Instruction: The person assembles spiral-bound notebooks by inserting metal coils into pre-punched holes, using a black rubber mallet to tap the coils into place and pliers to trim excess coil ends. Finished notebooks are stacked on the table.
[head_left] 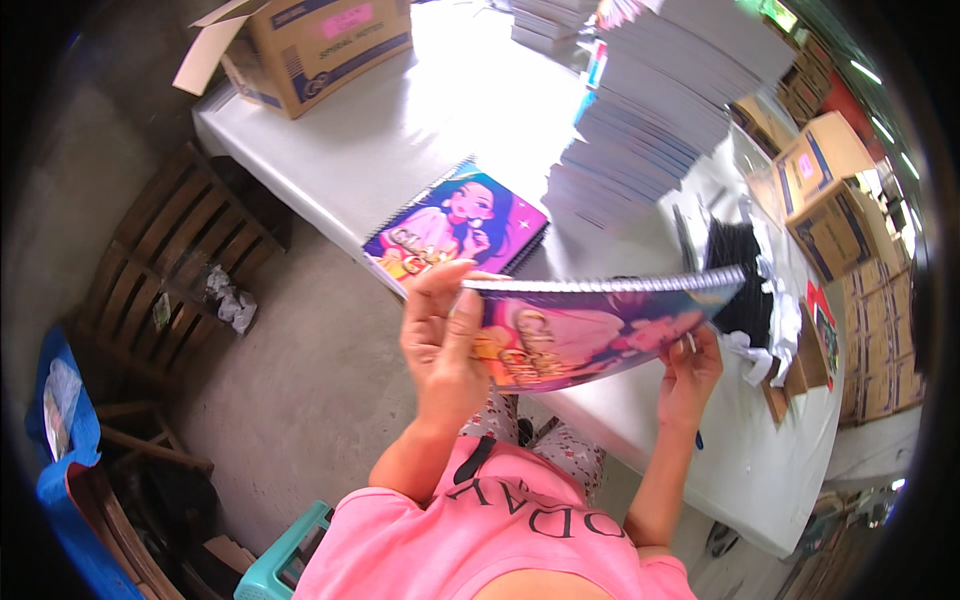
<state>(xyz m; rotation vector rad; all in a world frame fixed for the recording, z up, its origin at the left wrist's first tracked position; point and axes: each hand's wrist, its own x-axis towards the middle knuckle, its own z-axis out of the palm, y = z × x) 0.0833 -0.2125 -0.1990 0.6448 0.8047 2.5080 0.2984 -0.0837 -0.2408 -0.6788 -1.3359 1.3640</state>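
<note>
Between my two hands is a spiral notebook (600,335) with a colourful pink and purple cartoon cover, tilted so that its wire binding runs along the top. My left hand (445,345) grips one end, thumb on the cover. My right hand (690,372) pinches the lower edge at the other end; a ring shows on one finger. Just beyond my left hand, a stack of matching spiral notebooks (460,220) lies at the table's edge. Tall stacks of grey sheets or covers (650,110) stand farther back.
A cardboard box (320,50) sits on the white-covered table (340,150) at the far left. Black wire bindings (735,270) with white paper scraps lie at the right, near more cartons (825,180). A wooden pallet (170,260) and a teal stool (285,555) are on the left.
</note>
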